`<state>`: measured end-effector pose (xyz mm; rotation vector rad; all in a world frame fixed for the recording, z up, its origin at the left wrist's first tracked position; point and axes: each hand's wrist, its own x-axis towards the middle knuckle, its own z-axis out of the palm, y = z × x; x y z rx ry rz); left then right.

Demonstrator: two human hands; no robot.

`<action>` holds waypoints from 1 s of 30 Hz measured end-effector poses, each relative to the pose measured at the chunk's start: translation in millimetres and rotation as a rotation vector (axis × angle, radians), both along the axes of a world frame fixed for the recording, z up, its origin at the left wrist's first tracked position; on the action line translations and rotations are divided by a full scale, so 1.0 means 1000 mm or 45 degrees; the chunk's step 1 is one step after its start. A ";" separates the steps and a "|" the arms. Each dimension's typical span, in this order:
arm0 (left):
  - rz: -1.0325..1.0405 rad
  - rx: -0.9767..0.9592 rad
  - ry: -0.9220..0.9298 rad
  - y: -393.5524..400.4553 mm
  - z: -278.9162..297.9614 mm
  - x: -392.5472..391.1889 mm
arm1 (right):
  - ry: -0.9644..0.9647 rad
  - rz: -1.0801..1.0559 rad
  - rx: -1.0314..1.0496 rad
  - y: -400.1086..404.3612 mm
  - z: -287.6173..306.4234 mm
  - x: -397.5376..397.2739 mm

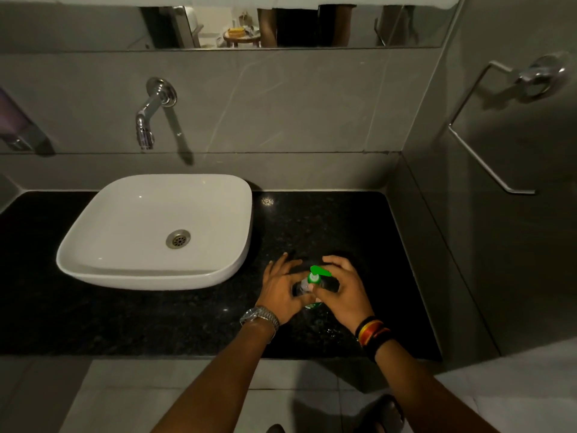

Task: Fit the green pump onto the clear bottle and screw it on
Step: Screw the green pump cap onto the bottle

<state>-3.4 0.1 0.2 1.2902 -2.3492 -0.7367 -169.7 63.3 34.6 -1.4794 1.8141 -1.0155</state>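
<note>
Head view shows the bottle (pixel 301 288) standing on the black table (pixel 156 323), near its front edge and right of the white basin (pixel 125 270). Left hand (pixel 282 287) grasps the bottle's side, watch (pixel 259 317) on that wrist. Right hand (pixel 340 290) wraps the other side, its thumb beside the pump (pixel 316 275) collar. The pump sits on the bottle's neck, nozzle pointing right.

The scene is dim and a little grainy, with light coming from above; the tap (pixel 149 117) throws a long dark shadow down the wall; small glare points shine on the black counter (pixel 156 323); the edges bend from the wide lens, and the towel ring (pixel 537 76) looks blurred.
</note>
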 end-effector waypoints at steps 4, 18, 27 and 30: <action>-0.007 0.004 -0.003 0.001 0.003 0.000 | 0.177 -0.191 0.003 -0.005 0.006 0.008; 0.000 -0.007 0.004 0.000 0.003 -0.001 | 0.245 -0.170 0.071 -0.002 0.011 0.017; 0.033 0.005 0.036 0.004 0.002 -0.001 | 0.393 -0.131 0.053 -0.009 0.013 0.011; 0.030 0.002 0.041 0.004 0.001 -0.001 | 0.184 0.052 0.018 -0.004 0.006 0.002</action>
